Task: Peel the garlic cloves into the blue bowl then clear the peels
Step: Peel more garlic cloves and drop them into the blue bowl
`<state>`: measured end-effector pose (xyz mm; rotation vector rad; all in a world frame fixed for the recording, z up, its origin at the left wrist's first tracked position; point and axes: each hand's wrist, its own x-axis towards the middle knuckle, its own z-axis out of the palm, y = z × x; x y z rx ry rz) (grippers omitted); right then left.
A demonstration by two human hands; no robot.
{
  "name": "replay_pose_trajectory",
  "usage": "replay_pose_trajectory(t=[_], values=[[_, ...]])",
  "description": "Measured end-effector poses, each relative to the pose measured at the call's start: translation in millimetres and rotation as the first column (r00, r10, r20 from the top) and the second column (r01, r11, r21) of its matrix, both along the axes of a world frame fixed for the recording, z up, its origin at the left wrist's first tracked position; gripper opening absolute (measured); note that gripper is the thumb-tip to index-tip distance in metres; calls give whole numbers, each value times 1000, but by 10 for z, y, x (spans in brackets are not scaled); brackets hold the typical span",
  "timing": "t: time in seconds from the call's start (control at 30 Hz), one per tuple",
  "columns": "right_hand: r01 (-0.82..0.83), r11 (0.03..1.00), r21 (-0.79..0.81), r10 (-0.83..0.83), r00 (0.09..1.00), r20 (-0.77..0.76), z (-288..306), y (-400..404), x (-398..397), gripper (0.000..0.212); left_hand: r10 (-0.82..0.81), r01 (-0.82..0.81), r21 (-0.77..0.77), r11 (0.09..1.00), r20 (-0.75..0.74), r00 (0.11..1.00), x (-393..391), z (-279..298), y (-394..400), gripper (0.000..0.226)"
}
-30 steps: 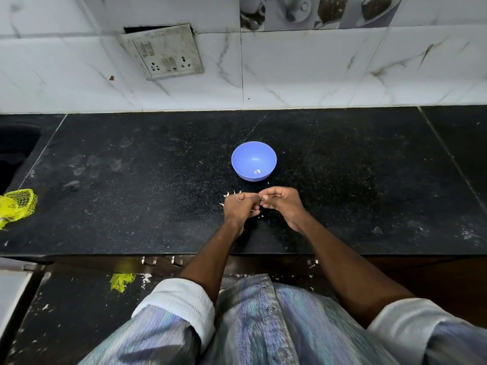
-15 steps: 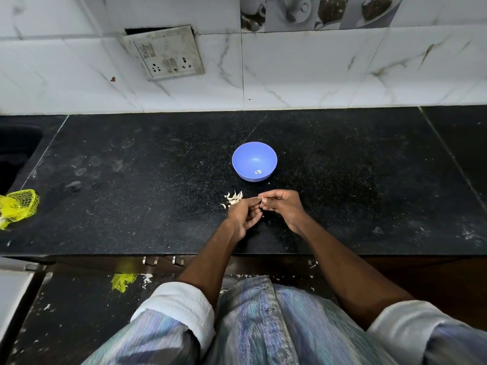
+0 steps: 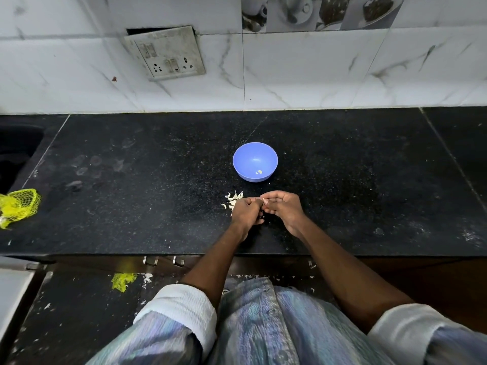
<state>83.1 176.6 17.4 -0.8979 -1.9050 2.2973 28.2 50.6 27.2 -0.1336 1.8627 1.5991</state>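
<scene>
The blue bowl (image 3: 255,161) stands on the black counter with a peeled garlic clove (image 3: 259,172) lying at its bottom. Just in front of it, my left hand (image 3: 246,211) and my right hand (image 3: 285,208) meet fingertip to fingertip. Between them they pinch a small pale garlic clove (image 3: 263,200), mostly hidden by the fingers. A little heap of white peels (image 3: 233,197) lies on the counter beside my left hand, between it and the bowl.
A yellow mesh bag (image 3: 19,206) lies at the counter's left edge, near a dark sink (image 3: 15,151). The tiled wall carries a switch plate (image 3: 166,52). Peel scraps and a yellow mesh piece (image 3: 123,280) litter the floor below the counter's front edge.
Both hands have stayed together in front of the bowl, working the clove. My left hand shifted slightly back, uncovering more of the peel heap.
</scene>
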Motion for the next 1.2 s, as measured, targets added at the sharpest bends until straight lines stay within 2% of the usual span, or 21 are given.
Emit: replay_pose_trajectory(t=[0.17,0.37,0.67,0.77,0.83,0.9,1.0,1.07,1.2], values=[[52,986,-160,-53,999,1,-8,-34,-40,14,5,-5,20,1000,-14,1000,-8,21,23,28],[143,918,-369,-137,990,43,-47,-58,-71,21,10,-10,39,999,-11,1000,-9,-2,14,28],[184,848,-496,-183,982,53,-27,-48,-125,17,-8,9,49,999,-29,1000,-41,-18,-33,17],[185,848,-497,-184,982,51,-26,-19,-131,16,-20,23,22,1000,-112,993,-43,-46,-54,17],[175,857,-484,-170,984,55,-22,-8,-122,17,-5,3,-8,1000,-232,973,-43,-65,-73,11],[163,871,-464,-153,986,60,-30,-5,-117,17,-11,-5,-43,999,-367,930,-52,-63,-84,4],[127,897,-424,-114,992,55,-40,-7,-115,19,-70,-9,-149,989,-518,853,-59,-24,-78,12],[101,913,-394,-86,995,55,-38,-7,-108,22,-118,-15,-218,976,-582,805,-63,-30,-73,12],[88,923,-374,-81,996,35,-26,-5,-102,20,-151,-34,-276,960,-619,770,-52,-13,-86,9]])
